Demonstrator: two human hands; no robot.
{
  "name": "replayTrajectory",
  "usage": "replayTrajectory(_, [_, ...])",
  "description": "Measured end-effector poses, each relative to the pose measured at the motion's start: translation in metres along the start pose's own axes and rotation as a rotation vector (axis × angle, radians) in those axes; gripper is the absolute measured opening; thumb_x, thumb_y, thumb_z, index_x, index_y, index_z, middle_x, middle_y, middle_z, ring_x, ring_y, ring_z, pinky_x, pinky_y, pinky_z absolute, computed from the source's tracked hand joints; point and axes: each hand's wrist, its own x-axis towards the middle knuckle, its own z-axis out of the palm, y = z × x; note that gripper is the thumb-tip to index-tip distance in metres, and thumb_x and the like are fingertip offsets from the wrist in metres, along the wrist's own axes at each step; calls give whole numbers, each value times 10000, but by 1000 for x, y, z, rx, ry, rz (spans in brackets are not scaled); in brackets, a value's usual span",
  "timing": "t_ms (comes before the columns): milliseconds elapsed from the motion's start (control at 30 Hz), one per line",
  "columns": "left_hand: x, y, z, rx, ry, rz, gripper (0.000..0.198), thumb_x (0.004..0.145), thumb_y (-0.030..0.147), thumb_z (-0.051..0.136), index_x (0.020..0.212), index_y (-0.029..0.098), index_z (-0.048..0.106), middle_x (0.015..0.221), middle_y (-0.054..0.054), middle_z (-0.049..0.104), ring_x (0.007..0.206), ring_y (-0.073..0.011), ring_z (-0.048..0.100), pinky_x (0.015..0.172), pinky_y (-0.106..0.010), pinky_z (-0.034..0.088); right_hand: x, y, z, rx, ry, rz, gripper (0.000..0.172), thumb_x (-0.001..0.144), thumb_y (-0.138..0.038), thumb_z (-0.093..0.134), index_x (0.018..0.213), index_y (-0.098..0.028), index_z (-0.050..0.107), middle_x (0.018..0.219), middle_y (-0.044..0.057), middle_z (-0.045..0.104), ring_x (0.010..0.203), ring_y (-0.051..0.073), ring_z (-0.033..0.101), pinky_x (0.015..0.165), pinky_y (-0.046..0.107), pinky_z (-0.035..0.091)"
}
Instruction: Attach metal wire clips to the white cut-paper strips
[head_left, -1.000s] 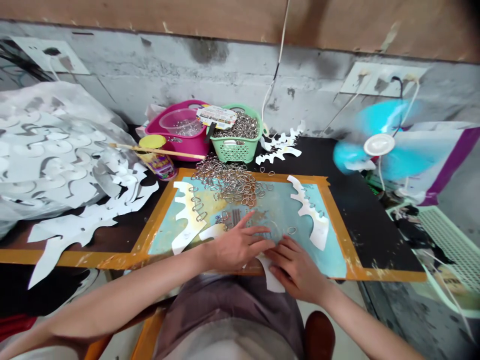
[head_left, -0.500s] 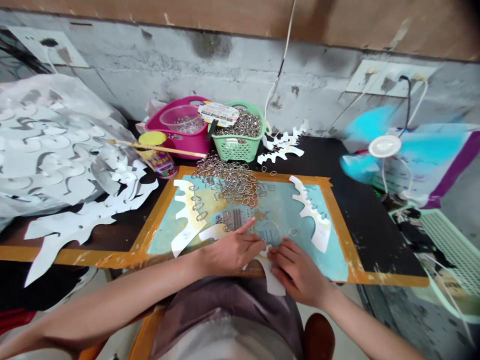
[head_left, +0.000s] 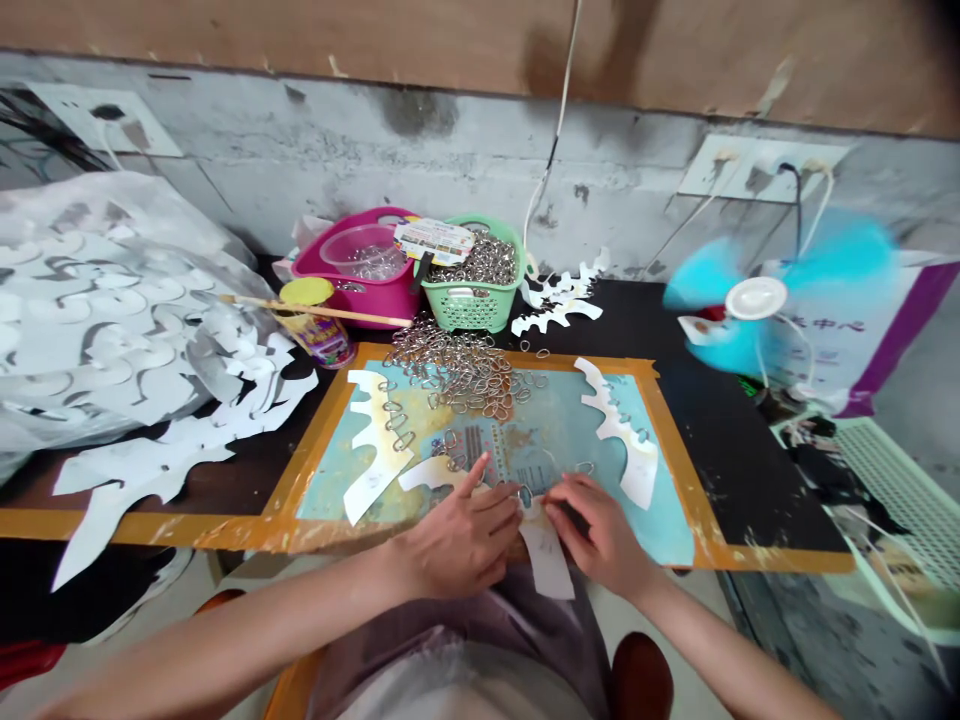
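A white cut piece hangs over the table's front edge between my hands, with a metal ring at its upper end. My right hand pinches the edge of this piece. My left hand lies beside it with the fingers spread, fingertips close to the ring. Another white piece with rings lies partly behind my left hand. On the blue mat, a white piece with rings lies at the left and another at the right. Loose rings are heaped behind.
Behind the heap stand a pink basket and a green basket of rings. A yellow-lidded can with a stick across it is beside them. A bag of white pieces fills the left; a fan spins at right.
My left hand has drawn back slightly to the left, uncovering the ring and the top of the white piece. My right hand has stayed at the piece's edge. The camera view has shifted a little.
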Motion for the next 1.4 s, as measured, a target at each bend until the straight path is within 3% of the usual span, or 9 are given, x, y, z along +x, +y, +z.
replayTrajectory(133, [-4, 10, 1, 16, 29, -89, 355, 918, 251, 506, 1242, 131, 584, 1207, -131, 676, 1327, -269, 471, 1196, -592, -106, -3, -2, 14, -69, 236, 203, 118, 922, -261, 581, 1025, -214, 547, 1013, 115, 547, 962, 291, 571, 818, 428, 503])
replayTrajectory(200, [-4, 13, -1, -15, 28, -140, 346, 921, 244, 507, 1241, 138, 584, 1212, -119, 672, 1318, -255, 477, 1193, -577, -132, -1, -5, 20, -123, 196, 223, 47, 912, -233, 581, 906, -218, 537, 940, 92, 553, 909, 283, 578, 785, 414, 496])
replayTrajectory(400, [-3, 15, -11, -189, 75, -212, 267, 924, 174, 469, 1147, 195, 616, 1118, -58, 706, 1324, -236, 479, 1197, -589, -106, 7, -13, 23, -176, 76, 195, 155, 914, -206, 576, 771, -221, 520, 744, 47, 601, 773, 251, 575, 676, 337, 439])
replayTrajectory(533, [-6, 14, -11, -223, 157, -236, 338, 901, 168, 489, 1236, 167, 536, 1130, -95, 691, 1251, -244, 538, 1209, -584, 99, 8, -18, 18, -150, 69, 188, 212, 942, -218, 551, 731, -217, 542, 722, 40, 616, 750, 237, 576, 720, 353, 433])
replayTrajectory(667, [4, -5, -22, -251, 261, -457, 340, 880, 336, 622, 1165, 157, 583, 1113, -129, 609, 1071, -269, 568, 1033, -497, 417, 12, -30, 5, 10, 129, 194, 212, 949, -280, 573, 749, -216, 602, 733, 44, 644, 784, 237, 575, 727, 348, 437])
replayTrajectory(833, [23, -30, -55, -551, -9, -204, 256, 937, 361, 584, 793, 186, 703, 1116, -89, 533, 1130, -242, 501, 1004, -379, 404, 16, -44, -10, 431, 32, 337, 241, 925, -342, 617, 739, -192, 643, 738, 20, 608, 751, 179, 549, 655, 275, 400])
replayTrajectory(1067, [21, -30, -74, -947, 29, -143, 347, 953, 399, 547, 760, 134, 662, 1163, -123, 506, 1157, -250, 482, 1009, -355, 397, 23, -54, 7, 1331, 60, 602, 308, 728, -411, 814, 675, -158, 646, 579, -29, 540, 517, 90, 443, 511, 215, 342])
replayTrajectory(1200, [17, -34, -75, -949, 19, -172, 344, 955, 402, 540, 803, 130, 686, 1205, -132, 490, 1183, -258, 475, 1022, -344, 386, 28, -50, 13, 1391, 46, 557, 333, 733, -458, 806, 713, -147, 687, 592, -9, 582, 539, 99, 483, 537, 216, 371])
replayTrajectory(1400, [18, -38, -79, -915, 23, -196, 355, 949, 404, 546, 741, 142, 664, 1182, -124, 501, 1163, -254, 474, 1024, -331, 378, 32, -45, 8, 1110, -143, 445, 292, 803, -420, 766, 791, -134, 708, 650, -13, 548, 573, 93, 430, 523, 212, 307])
